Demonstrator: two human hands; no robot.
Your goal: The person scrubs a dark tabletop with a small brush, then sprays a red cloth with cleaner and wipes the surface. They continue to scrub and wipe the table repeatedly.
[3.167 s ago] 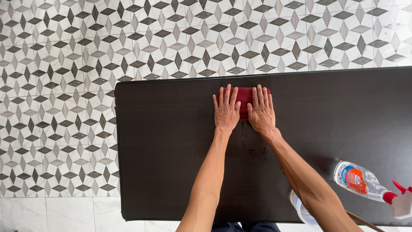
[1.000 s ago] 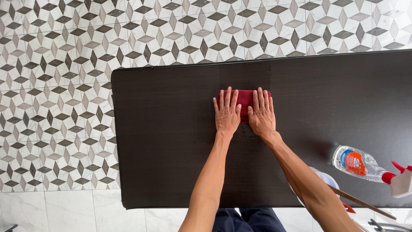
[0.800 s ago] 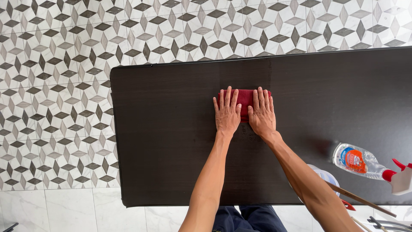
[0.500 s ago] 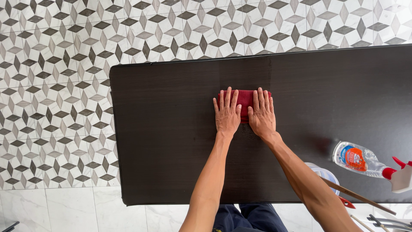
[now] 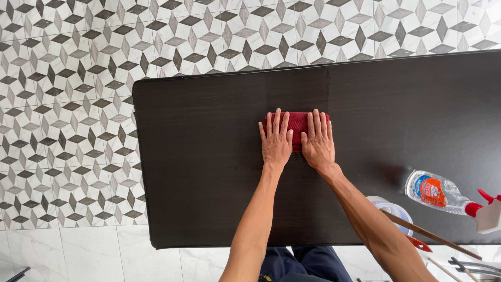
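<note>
Trousers [image 5: 308, 263], dark blue, show at the bottom edge beneath the near rim of the desk [image 5: 209, 172]. Also near: a pale round container [image 5: 392, 210] below the desk edge, partly hidden by the right forearm, with a thin wooden stick [image 5: 433, 236] slanting across it; the stick's purpose cannot be made out.

Desk: dark wood grain, long, running out of view to the right. A faint smeared patch sits just behind the wrists. Spray bottle [image 5: 443, 196] lying on its side at the right, clear body with a coloured label, red and white trigger head at the frame edge, well apart from the hands.

Left hand [image 5: 275, 140]: flat, palm down, fingers spread and straight, resting on the left part of a folded red cloth [image 5: 297, 123]. Right hand [image 5: 317, 140]: same posture, pressed on the right part. Neither is curled around anything; both lie open and bear down, thumbs nearly touching.

Cloth: mid-desk, towards the far edge, folded into a thick pad, mostly covered by fingers, with red showing between the two hands and past the fingertips. Judged soft, light and limp, with a waffle-like texture; likely to slide on the smooth top under flat pressure and to unfold if lifted by one corner. Best hold looks like palms on top, or pinching the whole folded stack at an edge.

Beyond the desk: floor [image 5: 78, 78] tiled in grey, white and dark diamonds.
</note>
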